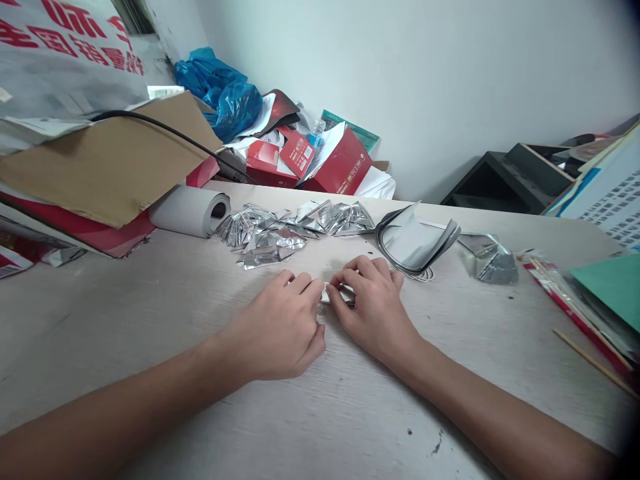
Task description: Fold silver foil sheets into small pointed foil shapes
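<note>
Both hands rest on the pale wooden table (150, 320), meeting over a small piece of silver foil paper (339, 293). My left hand (280, 327) is curled with its fingertips pinching the foil's left edge. My right hand (373, 300) is also curled, its fingers pressing the foil's right side. Most of the foil piece is hidden under the fingers. Just beyond the hands lies a heap of several folded silver foil shapes (285, 230). A curved stack of flat silver foil sheets (415, 240) lies to the right of that heap.
A white paper roll (193, 210) lies at the left under a brown cardboard flap (115, 160) and a black cable (165, 130). Red boxes (345, 163) and a blue plastic bag (225, 93) fill the back. Another folded foil shape (493, 263), a green sheet (613, 283) and a thin wooden stick (595, 363) lie right.
</note>
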Action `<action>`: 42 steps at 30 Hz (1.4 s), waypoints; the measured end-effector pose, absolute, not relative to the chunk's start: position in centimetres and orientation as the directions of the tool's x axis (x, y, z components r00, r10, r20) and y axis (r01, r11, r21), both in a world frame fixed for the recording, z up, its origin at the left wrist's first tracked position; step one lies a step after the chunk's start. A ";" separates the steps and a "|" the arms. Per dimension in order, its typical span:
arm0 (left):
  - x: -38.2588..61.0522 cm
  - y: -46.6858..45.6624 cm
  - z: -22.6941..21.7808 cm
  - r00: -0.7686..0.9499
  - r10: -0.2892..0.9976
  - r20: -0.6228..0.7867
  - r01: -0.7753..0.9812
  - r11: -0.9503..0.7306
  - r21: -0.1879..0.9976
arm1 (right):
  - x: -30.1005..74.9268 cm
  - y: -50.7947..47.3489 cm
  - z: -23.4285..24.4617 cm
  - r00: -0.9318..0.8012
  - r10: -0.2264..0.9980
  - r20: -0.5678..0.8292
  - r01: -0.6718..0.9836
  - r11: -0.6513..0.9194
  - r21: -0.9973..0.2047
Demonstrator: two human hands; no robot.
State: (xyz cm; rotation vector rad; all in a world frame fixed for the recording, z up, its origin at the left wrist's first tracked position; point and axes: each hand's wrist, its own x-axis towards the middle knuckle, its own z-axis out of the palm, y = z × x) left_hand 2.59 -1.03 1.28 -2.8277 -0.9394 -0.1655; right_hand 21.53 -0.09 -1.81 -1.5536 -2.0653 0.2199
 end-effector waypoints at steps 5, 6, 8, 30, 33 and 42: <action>2.4 -1.4 1.5 0.780 0.611 0.134 0.623 -0.778 -0.080 | 22.1 -0.5 -1.3 -0.455 0.804 0.383 0.739 0.581 -0.341; 2.3 -1.4 1.5 0.774 0.620 0.124 0.630 -0.774 -0.061 | 22.2 -0.4 -1.2 -0.502 0.771 0.391 0.714 0.625 -0.316; 2.1 -1.3 1.7 0.761 0.641 0.099 0.645 -0.764 -0.019 | 22.6 -0.3 -1.2 -0.569 0.712 0.412 0.671 0.691 -0.268; 1.7 -1.4 1.9 0.761 0.645 0.067 0.642 -0.764 0.063 | 22.9 0.1 -0.8 -0.714 0.615 0.336 0.617 0.779 -0.115; 1.7 -1.4 1.9 0.759 0.648 0.059 0.645 -0.762 0.067 | 22.9 0.1 -0.8 -0.709 0.615 0.344 0.618 0.777 -0.116; 1.5 -1.2 1.7 0.759 0.648 0.059 0.643 -0.761 0.085 | 23.0 0.3 -0.8 -0.715 0.607 0.347 0.608 0.785 -0.123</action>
